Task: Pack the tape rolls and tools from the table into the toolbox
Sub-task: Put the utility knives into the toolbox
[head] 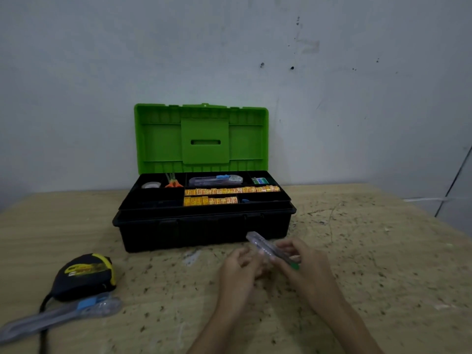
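Motion blur smears both hands, and the left hand's [240,264] grip is unclear. Right hand [301,259] curls around a clear, slim plastic cutter [268,246] with a green end, just above the table [357,264] before the open toolbox [204,226].

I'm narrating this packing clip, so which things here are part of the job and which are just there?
Part of the job:
toolbox, lid open
clear tool held in right hand, left hand beside it
tape measure
blue-slider tool

Just there:
table
wall
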